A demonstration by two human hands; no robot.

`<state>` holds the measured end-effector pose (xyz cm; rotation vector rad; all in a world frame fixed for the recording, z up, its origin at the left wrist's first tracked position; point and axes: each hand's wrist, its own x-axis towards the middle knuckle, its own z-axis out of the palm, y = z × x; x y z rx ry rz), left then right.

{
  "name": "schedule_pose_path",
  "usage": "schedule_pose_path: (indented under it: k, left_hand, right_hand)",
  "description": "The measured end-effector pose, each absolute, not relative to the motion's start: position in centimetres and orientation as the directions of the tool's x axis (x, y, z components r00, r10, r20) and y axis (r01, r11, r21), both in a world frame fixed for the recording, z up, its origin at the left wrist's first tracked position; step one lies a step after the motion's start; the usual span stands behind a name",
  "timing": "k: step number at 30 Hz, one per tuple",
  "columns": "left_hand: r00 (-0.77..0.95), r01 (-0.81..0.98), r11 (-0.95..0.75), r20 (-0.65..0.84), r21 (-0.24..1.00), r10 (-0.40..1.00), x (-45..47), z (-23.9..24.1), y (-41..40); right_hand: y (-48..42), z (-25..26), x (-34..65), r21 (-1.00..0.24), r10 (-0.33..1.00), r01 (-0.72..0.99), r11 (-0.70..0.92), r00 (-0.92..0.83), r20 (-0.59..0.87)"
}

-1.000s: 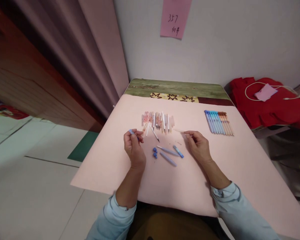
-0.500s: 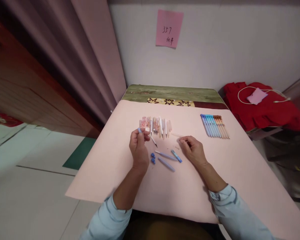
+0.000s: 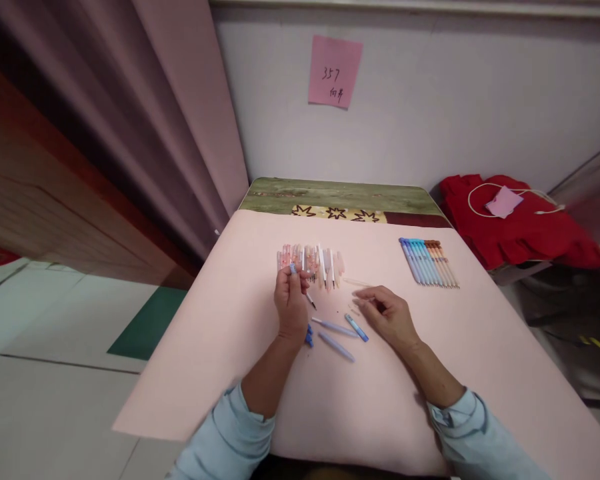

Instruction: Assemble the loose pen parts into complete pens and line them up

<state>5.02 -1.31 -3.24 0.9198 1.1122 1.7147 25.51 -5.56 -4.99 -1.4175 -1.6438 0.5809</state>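
Note:
My left hand [image 3: 292, 300] is raised over the near side of a row of pen parts [image 3: 307, 257], its thumb and fingers closed on a small light blue pen piece [image 3: 293, 268]. My right hand [image 3: 387, 315] rests low over the table, fingers bent and thumb slightly apart, near tiny pale parts [image 3: 354, 310]. Between the hands lie two pale blue pen barrels [image 3: 336, 347] and a blue patterned pen tube [image 3: 357, 327]. Small blue caps [image 3: 309, 335] sit by my left wrist, partly hidden by it. A white refill with a dark tip [image 3: 311, 301] pokes out beside my left hand.
Finished-looking pens [image 3: 429, 263] in blue and brown lie side by side at the right. A pale sheet [image 3: 220, 347] covers the table. Beyond its right edge is a red cloth [image 3: 530, 233] with a cable. A pink note [image 3: 335, 72] hangs on the wall.
My left hand has moved a little right and nearer the pen parts, still holding the blue piece, and now hides more of the blue caps. The view has tilted up slightly.

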Motion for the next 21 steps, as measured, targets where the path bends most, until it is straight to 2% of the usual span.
schedule_pose_path:
  k: [2,5,10,13,21]
  left_hand:
    - [-0.341,-0.245,-0.214,0.123,0.946,0.932,4.8,-3.1,-1.3]
    - [-0.311,-0.180,-0.232,0.168,0.956,0.935,4.7,-3.1,-1.3]
    - [-0.273,0.003,-0.294,0.284,0.956,0.919,4.9,-3.4,-1.0]
    - [-0.258,0.098,-0.315,0.330,0.944,0.908,4.8,-3.5,-0.8]
    - [-0.251,0.121,-0.294,0.316,0.948,0.915,4.6,-3.4,-0.8]
  right_hand:
    - [-5.2,-4.3,25.5,-0.852,0.956,0.485,0.194,0.103,0.276]
    - [-2.4,-2.2,25.5,-0.844,0.953,0.509,0.170,0.132,0.271]
    - [7.7,0.5,24.7,-0.674,0.945,0.719,0.173,0.073,0.320]
    - [13.9,0.1,23.5,-0.504,0.970,0.859,0.084,0.044,0.237]
    - [23.1,-2.4,20.9,-0.368,0.984,0.927,0.069,-0.001,0.180]
